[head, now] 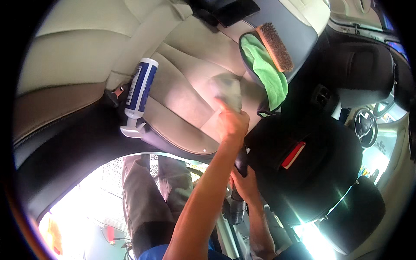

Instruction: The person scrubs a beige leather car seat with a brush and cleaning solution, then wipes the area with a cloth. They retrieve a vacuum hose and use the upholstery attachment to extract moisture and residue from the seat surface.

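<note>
My left hand [232, 123] is closed around the neck of a pale, partly see-through nozzle head [229, 89], blurred, over the beige car seat cushion [182, 87]. Behind that hand a black tube [240, 162] runs down from the nozzle. My right hand [247, 183] grips this tube lower down, above its ribbed black end [238, 208]. Left of the hands, a white and blue spray bottle [139, 87] lies on the seat's side with its trigger head towards me. A green microfiber cloth [265, 71] lies on the cushion's right side, and a wooden-backed bristle brush [276, 47] rests against it.
A black phone-like object [235, 11] lies at the top of the seat. An orange seat belt buckle [118, 91] sits beside the bottle. To the right stands the black front seat back [312, 188] with a red object [294, 155] in its pocket. The door sill borders the seat below.
</note>
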`<state>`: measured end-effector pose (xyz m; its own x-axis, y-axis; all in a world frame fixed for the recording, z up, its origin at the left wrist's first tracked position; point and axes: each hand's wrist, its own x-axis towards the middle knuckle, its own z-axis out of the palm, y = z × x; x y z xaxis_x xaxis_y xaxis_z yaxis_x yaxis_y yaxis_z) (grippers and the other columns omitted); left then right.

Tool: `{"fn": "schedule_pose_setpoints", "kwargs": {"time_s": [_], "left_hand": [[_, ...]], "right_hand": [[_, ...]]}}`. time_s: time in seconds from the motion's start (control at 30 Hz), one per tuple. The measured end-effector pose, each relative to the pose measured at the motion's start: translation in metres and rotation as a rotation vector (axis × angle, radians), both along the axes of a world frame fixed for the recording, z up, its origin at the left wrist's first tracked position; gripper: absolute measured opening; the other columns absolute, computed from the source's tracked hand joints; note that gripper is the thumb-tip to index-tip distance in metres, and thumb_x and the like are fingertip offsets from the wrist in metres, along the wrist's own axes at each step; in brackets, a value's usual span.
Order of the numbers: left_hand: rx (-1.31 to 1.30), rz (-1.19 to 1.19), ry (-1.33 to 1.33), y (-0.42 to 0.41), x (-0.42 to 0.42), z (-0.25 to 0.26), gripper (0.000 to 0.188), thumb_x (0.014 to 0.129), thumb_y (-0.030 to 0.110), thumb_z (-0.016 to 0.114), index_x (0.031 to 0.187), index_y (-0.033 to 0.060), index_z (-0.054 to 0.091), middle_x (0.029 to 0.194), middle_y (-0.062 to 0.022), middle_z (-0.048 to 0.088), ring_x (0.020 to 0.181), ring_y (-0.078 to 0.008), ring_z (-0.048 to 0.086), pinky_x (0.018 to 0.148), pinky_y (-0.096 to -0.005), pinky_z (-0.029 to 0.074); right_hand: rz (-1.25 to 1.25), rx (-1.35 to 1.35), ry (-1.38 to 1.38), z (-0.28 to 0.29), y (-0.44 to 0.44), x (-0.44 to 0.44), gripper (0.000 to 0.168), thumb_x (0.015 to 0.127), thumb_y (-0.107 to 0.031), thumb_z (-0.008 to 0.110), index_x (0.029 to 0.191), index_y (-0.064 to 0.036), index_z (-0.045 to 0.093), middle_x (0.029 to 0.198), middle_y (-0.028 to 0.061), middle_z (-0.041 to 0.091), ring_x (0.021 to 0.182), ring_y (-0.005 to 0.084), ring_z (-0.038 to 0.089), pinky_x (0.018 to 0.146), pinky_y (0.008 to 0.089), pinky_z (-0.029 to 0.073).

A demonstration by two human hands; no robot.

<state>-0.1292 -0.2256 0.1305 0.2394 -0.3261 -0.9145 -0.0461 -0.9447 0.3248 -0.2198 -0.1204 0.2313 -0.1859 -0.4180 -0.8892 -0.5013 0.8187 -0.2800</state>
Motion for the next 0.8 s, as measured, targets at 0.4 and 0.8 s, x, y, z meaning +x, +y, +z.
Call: {"fn": "schedule_pose_setpoints", "kwargs": {"time_s": [0.4,0.8], "left_hand": [[-0.074,-0.220,-0.069,0.019,0.018,-0.006,0.083,0.081,0.024,0.060,0.142,-0.0015,0.010,0.090,-0.0291,0.067,0.087,-0.0444,0.067,0.081,-0.0490,0.053],[-0.165,-0.429,-0.054,0.033,0.046,-0.020,0.076,0.082,0.022,0.061,0.141,0.0035,0.016,0.095,-0.0307,0.065,0.091,-0.0458,0.065,0.085,-0.0493,0.051]], "right_hand": [[-0.225,-0.046,-0.051,-0.024,0.048,0.036,0.028,0.087,-0.027,0.072,0.090,-0.001,0.062,0.062,0.0004,0.056,0.052,0.0073,0.050,0.048,0.0267,0.040],[-0.341,-0.100,-0.033,-0.043,0.074,0.096,0.035,0.086,-0.033,0.074,0.095,-0.001,0.063,0.072,0.0077,0.066,0.064,0.0120,0.061,0.058,0.0303,0.048]]}}
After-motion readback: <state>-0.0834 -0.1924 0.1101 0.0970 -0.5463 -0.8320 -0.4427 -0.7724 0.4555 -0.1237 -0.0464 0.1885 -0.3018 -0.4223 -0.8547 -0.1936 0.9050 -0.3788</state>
